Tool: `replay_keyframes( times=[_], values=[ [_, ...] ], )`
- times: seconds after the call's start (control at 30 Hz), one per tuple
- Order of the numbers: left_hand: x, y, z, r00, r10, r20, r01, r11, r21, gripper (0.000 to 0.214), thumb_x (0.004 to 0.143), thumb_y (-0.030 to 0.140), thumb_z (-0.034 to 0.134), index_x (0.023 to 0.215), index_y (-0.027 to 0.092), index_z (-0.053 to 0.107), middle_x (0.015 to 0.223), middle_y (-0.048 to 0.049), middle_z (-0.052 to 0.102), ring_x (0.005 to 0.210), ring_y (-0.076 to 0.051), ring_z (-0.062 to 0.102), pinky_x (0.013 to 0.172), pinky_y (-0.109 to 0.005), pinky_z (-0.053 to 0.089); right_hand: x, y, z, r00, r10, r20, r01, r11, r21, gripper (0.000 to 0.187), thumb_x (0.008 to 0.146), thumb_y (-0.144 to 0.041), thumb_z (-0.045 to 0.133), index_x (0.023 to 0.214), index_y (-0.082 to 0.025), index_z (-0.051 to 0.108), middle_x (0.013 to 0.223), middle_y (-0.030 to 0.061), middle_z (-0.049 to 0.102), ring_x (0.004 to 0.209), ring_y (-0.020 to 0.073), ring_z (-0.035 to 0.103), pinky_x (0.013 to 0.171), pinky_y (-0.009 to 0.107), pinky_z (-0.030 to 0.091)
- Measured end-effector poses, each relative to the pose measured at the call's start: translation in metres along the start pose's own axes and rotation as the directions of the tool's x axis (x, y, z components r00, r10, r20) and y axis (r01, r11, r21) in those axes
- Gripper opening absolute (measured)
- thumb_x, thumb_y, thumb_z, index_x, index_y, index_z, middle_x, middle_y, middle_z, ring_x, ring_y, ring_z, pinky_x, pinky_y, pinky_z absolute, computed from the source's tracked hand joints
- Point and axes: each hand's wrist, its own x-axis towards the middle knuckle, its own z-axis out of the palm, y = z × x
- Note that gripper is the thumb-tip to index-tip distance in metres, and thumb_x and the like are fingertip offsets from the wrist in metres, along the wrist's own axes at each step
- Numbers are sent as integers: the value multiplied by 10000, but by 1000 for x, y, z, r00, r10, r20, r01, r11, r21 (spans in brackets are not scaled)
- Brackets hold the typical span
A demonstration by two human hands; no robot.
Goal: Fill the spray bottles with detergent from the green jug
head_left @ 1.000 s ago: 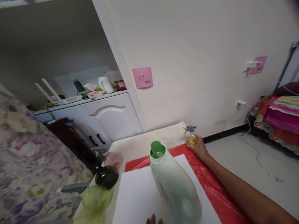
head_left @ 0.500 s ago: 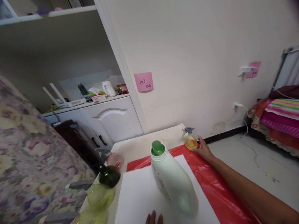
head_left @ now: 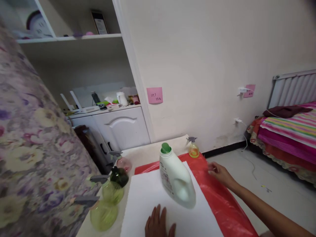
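My left hand lies at the bottom middle, fingers stretched out over a white sheet. In front of it a pale green detergent jug stands on the sheet, with a green spout in its open neck. My right hand hovers by the right edge of the red plastic sheet; its fingers are loosely bent and nothing shows in them. Apart from that hand, a clear spray bottle with orange liquid and a grey trigger head stands at the table's far right corner.
Along the table's left side stand a pink spray bottle, a dark green one and two yellow-green ones, the nearest at the front. A flowered curtain hangs at left. White cabinet and wall rise behind; a bed stands right.
My right hand has drawn back from the orange spray bottle, which stays at the corner. More of my left hand shows. The view has shifted, with more shelf at the top.
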Motion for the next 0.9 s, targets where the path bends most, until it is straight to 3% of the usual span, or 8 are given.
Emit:
replay_keyframes(
  times=[0.07, 0.17, 0.33, 0.47, 0.6, 0.7, 0.83, 0.9],
  values=[
    [-2, -1, -4, 999, 25, -29, -26, 999, -38, 455, 841, 439, 537, 1230, 223, 632, 1315, -114, 611, 1201, -305, 566, 922, -462, 478, -31, -19, 7, 995, -50, 90, 49, 999, 8, 115, 774, -206, 583, 885, -196, 611, 766, -15, 642, 739, 185, 614, 703, 301, 489],
    [-6, 8, -17, 998, -29, -56, 23, 994, -105, 460, 862, 425, 526, 1269, 221, 592, 1359, -119, 574, 1251, -305, 521, 984, -489, 441, -77, -43, 32, 962, -95, 254, 86, 995, 46, 92, 780, -191, 536, 844, -198, 602, 682, -36, 613, 644, 156, 605, 618, 259, 476],
    [-12, 25, -44, 985, -165, 50, 172, 907, -384, 486, 834, 398, 575, 1266, 176, 589, 1374, -151, 552, 1302, -326, 462, 1080, -538, 346, -140, -62, 84, 871, -125, 475, 89, 991, 99, 164, 797, -198, 520, 943, -198, 593, 665, -39, 612, 622, 149, 607, 595, 246, 459],
    [-13, 22, -57, 926, -365, 95, 331, 665, -670, 458, 796, 376, 615, 1212, 186, 624, 1307, -130, 611, 1240, -300, 530, 1073, -497, 381, -164, -57, 104, 829, -167, 534, 168, 985, 48, 184, 833, -247, 497, 988, -201, 586, 688, -26, 605, 624, 158, 594, 603, 263, 449],
    [-17, 1, -72, 867, -496, 37, 372, 597, -710, 362, 867, 355, 516, 1179, 199, 612, 1229, -87, 654, 1160, -217, 590, 1011, -374, 460, -166, -48, 107, 818, -205, 537, 270, 962, -45, 215, 863, -290, 475, 1031, -222, 591, 725, -10, 646, 668, 172, 616, 643, 269, 467],
    [-24, -29, -88, 771, -636, -35, 430, 560, -709, 367, 883, 373, 474, 1176, 173, 572, 1207, -110, 638, 1139, -219, 587, 992, -370, 465, -167, -47, 106, 814, -220, 538, 302, 951, -68, 244, 888, -315, 450, 1070, -232, 590, 788, 7, 687, 713, 179, 644, 685, 271, 486],
    [-27, -86, -109, 553, -815, -172, 542, 508, -669, 509, 858, 385, 492, 1301, 145, 420, 1320, -169, 488, 1239, -284, 475, 1048, -461, 379, -171, -48, 106, 798, -253, 547, 340, 938, -63, 255, 903, -326, 428, 1085, -244, 588, 825, 12, 713, 733, 181, 663, 703, 268, 499],
    [-21, -113, -115, 479, -854, -203, 585, 483, -652, 622, 815, 389, 563, 1353, 161, 349, 1365, -175, 432, 1278, -313, 421, 1068, -499, 334, -173, -49, 106, 791, -263, 552, 350, 935, -56, 252, 906, -325, 423, 1080, -244, 587, 831, 14, 720, 739, 179, 670, 705, 263, 503]
  ],
)
